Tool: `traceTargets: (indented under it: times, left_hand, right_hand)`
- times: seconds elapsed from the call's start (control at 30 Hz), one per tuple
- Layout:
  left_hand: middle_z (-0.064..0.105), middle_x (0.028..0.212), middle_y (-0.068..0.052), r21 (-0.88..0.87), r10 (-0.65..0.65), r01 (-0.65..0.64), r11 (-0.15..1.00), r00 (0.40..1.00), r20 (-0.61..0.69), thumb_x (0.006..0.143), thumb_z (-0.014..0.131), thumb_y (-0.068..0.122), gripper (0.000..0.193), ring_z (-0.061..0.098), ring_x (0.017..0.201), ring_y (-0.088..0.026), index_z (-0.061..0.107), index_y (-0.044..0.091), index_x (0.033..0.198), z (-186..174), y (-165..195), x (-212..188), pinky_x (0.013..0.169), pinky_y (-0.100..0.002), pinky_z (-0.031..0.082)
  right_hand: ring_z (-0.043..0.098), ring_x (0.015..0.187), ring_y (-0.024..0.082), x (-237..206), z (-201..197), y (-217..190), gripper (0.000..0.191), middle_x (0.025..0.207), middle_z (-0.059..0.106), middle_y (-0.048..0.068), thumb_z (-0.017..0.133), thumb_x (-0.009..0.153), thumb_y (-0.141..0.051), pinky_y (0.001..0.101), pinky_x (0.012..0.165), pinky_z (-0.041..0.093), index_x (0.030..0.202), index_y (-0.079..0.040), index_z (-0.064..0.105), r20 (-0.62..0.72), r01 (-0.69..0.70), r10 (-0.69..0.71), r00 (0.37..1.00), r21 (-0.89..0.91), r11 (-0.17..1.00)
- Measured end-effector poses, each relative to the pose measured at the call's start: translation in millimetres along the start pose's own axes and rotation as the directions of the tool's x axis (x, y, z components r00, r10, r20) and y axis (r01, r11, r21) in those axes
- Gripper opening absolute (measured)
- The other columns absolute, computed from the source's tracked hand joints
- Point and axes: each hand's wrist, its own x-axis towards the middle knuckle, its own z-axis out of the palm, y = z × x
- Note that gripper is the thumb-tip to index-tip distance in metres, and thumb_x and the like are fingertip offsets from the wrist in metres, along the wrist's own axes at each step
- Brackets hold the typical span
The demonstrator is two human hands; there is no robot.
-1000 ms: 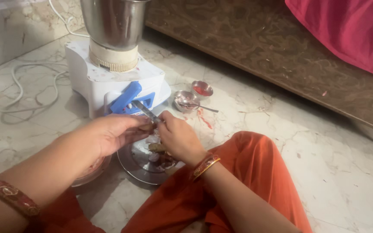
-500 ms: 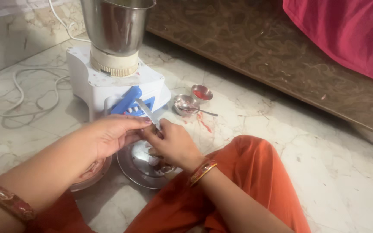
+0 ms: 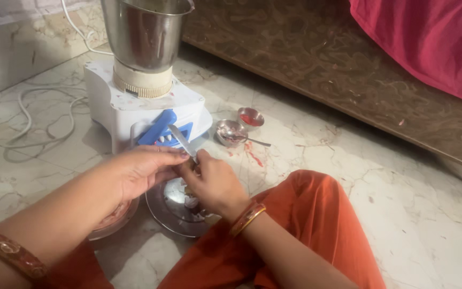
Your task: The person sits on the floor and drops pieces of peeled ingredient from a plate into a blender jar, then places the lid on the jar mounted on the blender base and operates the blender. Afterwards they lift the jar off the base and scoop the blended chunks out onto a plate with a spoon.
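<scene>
Your right hand [image 3: 212,182] grips a small steel-bladed knife [image 3: 182,141], blade pointing far-left; your left hand [image 3: 140,170] is curled round something small I can't make out — both above the round steel plate [image 3: 166,211], near the white mixer-grinder [image 3: 135,101]. A few pieces already lie on the plate; the cutting looks unfinished.

You sit on the floor [image 3: 402,214] with a steel plate [image 3: 169,211] just in front of your knee [image 3: 316,214]. Your left hand [image 3: 140,171] and right hand [image 3: 215,182] meet above the plate, the right one closed around a knife [image 3: 182,142] whose blade points away from you. A second dish [image 3: 113,219] lies under your left wrist, left of the plate. Behind the hands stands a mixer base [image 3: 145,112] carrying a steel jar [image 3: 145,32]; its cord [image 3: 33,118] trails left. Right of the base sit two small bowls [image 3: 231,131], the nearer holding a spoon [image 3: 249,140]. Behind them runs a wooden ledge [image 3: 348,75] with cloth [image 3: 429,43] on it.
</scene>
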Motion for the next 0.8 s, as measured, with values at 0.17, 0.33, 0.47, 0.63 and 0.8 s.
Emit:
traceTargets:
  times: [0.17,0.33,0.47,0.63,0.8]
  left_hand:
    - [0.077,0.108,-0.009,0.043,-0.012,0.013,0.999,1.000,-0.025,0.088,0.071,0.008,0.020,0.073,0.103,-0.021,0.075,0.000,0.106,1.5,-4.2,-0.9,0.094,-0.031,0.059]
    - [0.077,0.107,-0.011,0.003,0.050,-0.050,0.999,0.998,-0.047,0.088,0.072,0.008,0.020,0.073,0.103,-0.021,0.074,-0.002,0.105,5.3,-5.0,-2.0,0.094,-0.033,0.059]
    - [0.077,0.107,-0.011,-0.028,0.038,-0.039,0.999,0.999,-0.031,0.087,0.072,0.007,0.019,0.073,0.103,-0.021,0.075,-0.001,0.104,4.7,1.1,-1.2,0.096,-0.032,0.059]
    - [0.077,0.106,-0.011,-0.014,0.041,-0.041,0.999,0.999,0.002,0.087,0.072,0.006,0.017,0.073,0.103,-0.022,0.075,-0.001,0.102,3.9,2.2,-0.2,0.096,-0.033,0.058]
    - [0.078,0.103,-0.010,0.011,0.049,-0.049,0.999,0.999,0.001,0.086,0.074,0.008,0.018,0.074,0.101,-0.022,0.075,-0.001,0.102,4.6,1.3,-2.0,0.093,-0.034,0.060]
  right_hand:
    - [0.070,0.077,0.043,-3.5,15.1,4.0,0.043,0.079,0.071,0.024,0.053,0.099,-0.042,0.0512,0.070,0.053,0.097,0.001,0.061,-0.042,-0.021,0.018,0.999,-0.068,0.997]
    - [0.068,0.078,0.045,-5.3,22.1,3.2,0.043,0.080,0.070,0.025,0.050,0.101,-0.043,0.0545,0.070,0.052,0.101,-0.001,0.060,-0.124,-0.021,-0.004,0.992,-0.204,0.979]
    - [0.071,0.075,0.042,2.0,10.9,-0.4,0.046,0.075,0.071,0.024,0.055,0.096,-0.045,0.0507,0.069,0.055,0.096,0.001,0.059,-0.124,-0.050,0.036,0.992,-0.113,0.992]
    - [0.079,0.070,0.032,-2.0,-0.5,-4.3,0.046,0.074,0.072,0.019,0.055,0.095,-0.044,0.0442,0.064,0.061,0.101,0.001,0.060,-0.002,-0.099,0.099,0.995,0.081,0.992]
    - [0.073,0.064,0.029,-7.3,6.8,-6.3,0.041,0.072,0.073,0.018,0.053,0.099,-0.039,0.0419,0.061,0.056,0.100,0.000,0.066,-0.037,-0.030,0.032,0.999,0.073,0.997]
